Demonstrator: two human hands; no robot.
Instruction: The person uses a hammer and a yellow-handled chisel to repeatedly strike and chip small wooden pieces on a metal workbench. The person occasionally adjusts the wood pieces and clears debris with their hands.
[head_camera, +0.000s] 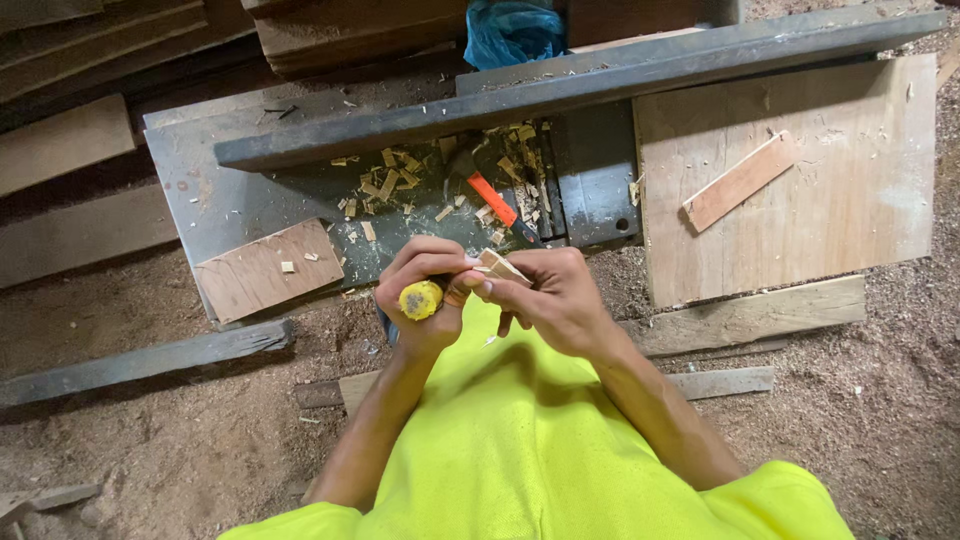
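My left hand (425, 290) is closed around a tool with a yellow handle (420, 299), its end pointing toward me. My right hand (555, 295) grips a small pale piece of wood (498, 267), held just in front of my body. The two hands touch at the thumbs, right over the small piece. Both hover above the near edge of a dark metal bench (240, 200) strewn with wood chips (390, 180). An orange-handled tool (492, 198) lies among the chips just beyond my hands.
A square plywood offcut (268, 268) lies on the bench at left. A large plywood sheet (840, 200) at right carries a thin wooden strip (740, 181). A long dark beam (560, 90) crosses behind. Planks and sawdust cover the ground; a blue bag (512, 32) sits at the back.
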